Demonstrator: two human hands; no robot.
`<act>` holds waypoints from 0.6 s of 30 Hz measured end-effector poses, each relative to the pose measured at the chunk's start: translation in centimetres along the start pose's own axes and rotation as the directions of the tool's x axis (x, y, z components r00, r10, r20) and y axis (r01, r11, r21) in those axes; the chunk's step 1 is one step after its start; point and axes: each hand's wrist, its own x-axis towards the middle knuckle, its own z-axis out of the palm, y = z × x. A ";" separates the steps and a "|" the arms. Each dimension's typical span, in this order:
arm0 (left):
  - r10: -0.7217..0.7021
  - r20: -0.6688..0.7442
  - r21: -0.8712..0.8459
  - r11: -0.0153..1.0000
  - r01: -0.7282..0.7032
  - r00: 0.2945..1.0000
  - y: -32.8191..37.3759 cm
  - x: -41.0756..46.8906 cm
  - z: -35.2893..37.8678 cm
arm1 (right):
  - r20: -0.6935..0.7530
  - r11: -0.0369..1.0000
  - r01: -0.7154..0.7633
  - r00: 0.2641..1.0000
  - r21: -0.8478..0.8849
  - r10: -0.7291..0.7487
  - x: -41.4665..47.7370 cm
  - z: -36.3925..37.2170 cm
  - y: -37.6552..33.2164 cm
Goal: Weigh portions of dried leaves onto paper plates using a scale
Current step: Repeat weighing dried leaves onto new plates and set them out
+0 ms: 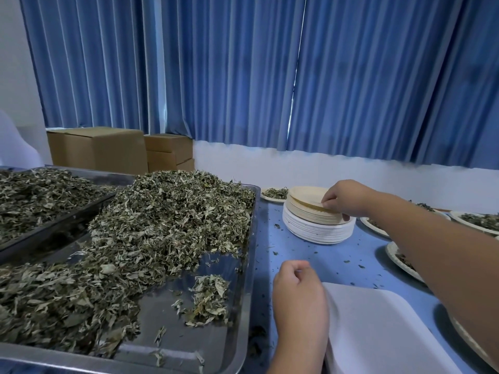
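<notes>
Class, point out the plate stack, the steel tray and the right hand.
plate stack (pixel 316 233): head view, white lower rims.
steel tray (pixel 216 344): head view, bare floor.
right hand (pixel 348 197): head view, knuckles.

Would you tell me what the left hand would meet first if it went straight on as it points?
The left hand would probably reach the stack of paper plates, near its left edge, across the blue table, though depth is unclear. The right hand pinches its top plate.
</notes>
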 end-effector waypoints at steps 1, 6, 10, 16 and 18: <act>0.000 0.001 0.000 1.000 0.000 1.000 0.0 0.0 0.0 | -0.013 1.000 -0.007 1.000 0.018 0.007 0.0 0.1 0.1; 0.001 0.007 -0.003 1.000 -0.001 1.000 0.0 0.0 0.0 | -0.141 0.999 0.004 0.990 0.042 0.002 -0.3 0.7 0.6; 0.004 0.000 0.000 1.000 -0.004 1.000 -0.1 0.1 0.0 | -0.246 0.997 0.006 0.969 0.073 0.012 -0.7 0.9 0.9; 0.021 -0.002 -0.003 1.000 -0.021 1.000 -0.1 0.2 0.0 | -0.354 0.845 0.034 0.917 0.534 0.186 -3.3 1.4 1.4; 0.027 -0.003 -0.015 1.000 -0.027 1.000 0.0 0.1 -0.1 | -0.368 0.747 0.056 0.893 0.662 0.259 -4.9 1.6 1.6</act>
